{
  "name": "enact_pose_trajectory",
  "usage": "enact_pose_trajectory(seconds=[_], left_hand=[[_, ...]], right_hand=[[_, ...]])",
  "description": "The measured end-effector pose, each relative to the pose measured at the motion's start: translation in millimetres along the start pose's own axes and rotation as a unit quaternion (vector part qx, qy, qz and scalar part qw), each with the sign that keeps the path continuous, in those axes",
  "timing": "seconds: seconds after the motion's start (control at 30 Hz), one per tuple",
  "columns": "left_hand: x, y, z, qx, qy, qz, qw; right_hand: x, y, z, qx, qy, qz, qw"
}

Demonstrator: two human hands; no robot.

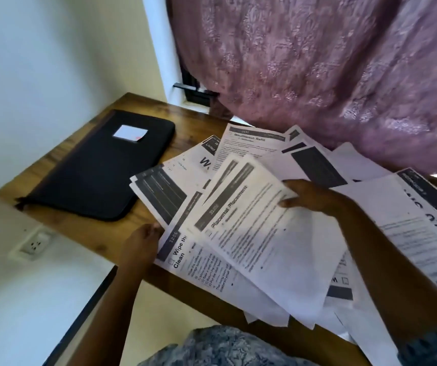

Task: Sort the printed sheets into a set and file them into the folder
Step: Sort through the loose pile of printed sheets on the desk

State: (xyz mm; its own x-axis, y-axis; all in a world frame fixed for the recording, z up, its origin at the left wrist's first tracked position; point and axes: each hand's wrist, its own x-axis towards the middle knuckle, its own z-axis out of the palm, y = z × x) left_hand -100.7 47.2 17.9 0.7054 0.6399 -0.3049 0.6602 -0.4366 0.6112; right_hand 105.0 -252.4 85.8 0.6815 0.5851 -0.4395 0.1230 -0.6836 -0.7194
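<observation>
Several printed sheets [270,241] lie fanned in a loose overlapping pile across the right half of the wooden desk [143,109], some overhanging its front edge. My right hand [307,195] pinches the far edge of the top sheet, headed "Placemat Placement". My left hand [143,240] holds the left edge of the pile, fingers tucked under a sheet headed "Wipe the...". A black zippered folder [98,167] with a white label [130,132] lies closed on the desk's left side, apart from the papers.
A purple patterned curtain [331,70] hangs over the back right, touching the far sheets. White walls bound the desk on the left. A wall socket [33,245] sits below the desk's left corner.
</observation>
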Motion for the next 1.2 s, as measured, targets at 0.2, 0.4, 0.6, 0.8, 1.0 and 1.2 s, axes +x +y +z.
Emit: enact_pose_trajectory(seconds=[0.2, 0.4, 0.6, 0.8, 1.0, 1.2], left_hand=[[-3, 11, 4, -0.023, -0.048, -0.048, 0.997], [-15, -9, 13, -0.062, 0.010, 0.018, 0.998], [-64, -28, 19, -0.242, 0.001, 0.114, 0.963], [-58, -10, 36, -0.219, -0.017, 0.142, 0.965], [-6, 24, 48, 0.059, 0.014, 0.069, 0.996], [3, 41, 43, -0.014, 0.016, 0.029, 0.999]], right_hand=[[46, -1, 82, -0.147, 0.061, -0.085, 0.984], [49, 7, 118, -0.268, 0.163, -0.128, 0.941], [39, 13, 95, 0.004, 0.036, -0.172, 0.984], [25, 13, 48, -0.101, 0.067, -0.170, 0.978], [68, 9, 55, -0.236, 0.173, -0.130, 0.947], [67, 4, 86, -0.236, 0.216, -0.063, 0.945]])
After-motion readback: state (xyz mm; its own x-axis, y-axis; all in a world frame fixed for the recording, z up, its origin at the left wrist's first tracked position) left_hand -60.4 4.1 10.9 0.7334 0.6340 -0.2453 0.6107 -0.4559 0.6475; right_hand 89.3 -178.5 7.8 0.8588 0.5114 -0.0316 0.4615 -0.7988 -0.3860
